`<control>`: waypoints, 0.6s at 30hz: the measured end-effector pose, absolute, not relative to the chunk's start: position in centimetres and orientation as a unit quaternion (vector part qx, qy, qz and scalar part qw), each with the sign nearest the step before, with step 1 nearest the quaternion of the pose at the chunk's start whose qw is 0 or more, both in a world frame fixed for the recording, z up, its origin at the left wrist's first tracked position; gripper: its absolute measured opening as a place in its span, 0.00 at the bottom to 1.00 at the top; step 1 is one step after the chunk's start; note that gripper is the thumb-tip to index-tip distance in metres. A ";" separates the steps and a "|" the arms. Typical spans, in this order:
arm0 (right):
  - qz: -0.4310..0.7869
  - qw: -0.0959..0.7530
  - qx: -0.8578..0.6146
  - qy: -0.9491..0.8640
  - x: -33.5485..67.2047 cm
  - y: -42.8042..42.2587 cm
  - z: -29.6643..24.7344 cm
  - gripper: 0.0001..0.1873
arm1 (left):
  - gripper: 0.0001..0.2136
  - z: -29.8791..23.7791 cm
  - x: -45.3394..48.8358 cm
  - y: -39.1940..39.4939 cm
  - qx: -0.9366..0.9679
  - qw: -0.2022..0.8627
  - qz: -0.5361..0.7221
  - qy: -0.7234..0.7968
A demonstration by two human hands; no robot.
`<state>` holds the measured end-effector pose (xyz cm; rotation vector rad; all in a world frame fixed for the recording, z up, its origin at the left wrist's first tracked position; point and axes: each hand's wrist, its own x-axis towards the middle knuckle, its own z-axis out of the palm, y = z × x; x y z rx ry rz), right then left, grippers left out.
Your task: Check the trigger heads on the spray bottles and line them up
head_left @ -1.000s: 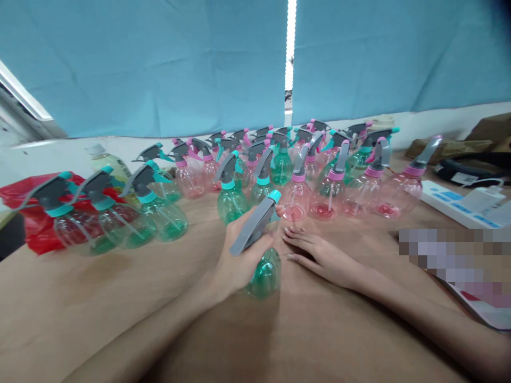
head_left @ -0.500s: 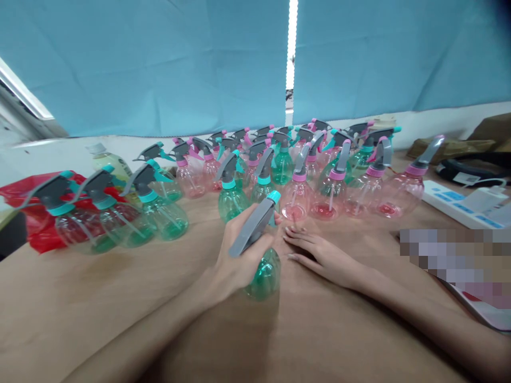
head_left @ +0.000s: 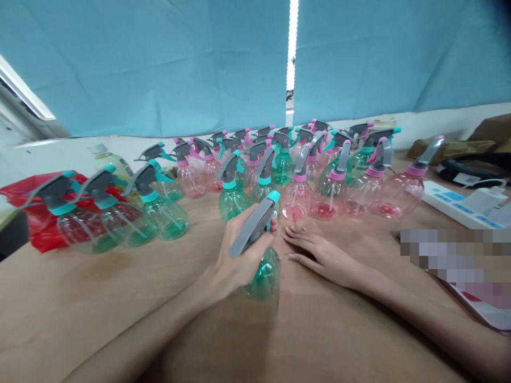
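Gripping the green spray bottle (head_left: 264, 272) by its neck, the left hand (head_left: 236, 258) holds it on the desk (head_left: 120, 303); the right hand (head_left: 324, 258) lies flat, empty, just beside. Steadying the base looks wise.

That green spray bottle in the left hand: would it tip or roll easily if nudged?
Probably light: the green spray bottle in the left hand looks see-through and empty. Its rounded body under a tall grey trigger head suggests it tips easily, then rolls.
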<state>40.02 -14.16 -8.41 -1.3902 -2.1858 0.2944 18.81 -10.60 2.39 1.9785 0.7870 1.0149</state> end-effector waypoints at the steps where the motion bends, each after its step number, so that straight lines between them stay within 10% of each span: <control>1: 0.108 0.266 -0.514 -0.808 40.0 -14.2 -8.4 0.27 | 0.04 2.4 18.8 -10.6 0.776 0.377 0.398 0.311; 18: 0.117 0.254 -0.519 -0.808 40.0 -14.2 -8.2 0.28 | 0.17 1.9 19.0 -10.7 0.781 0.358 0.394 0.327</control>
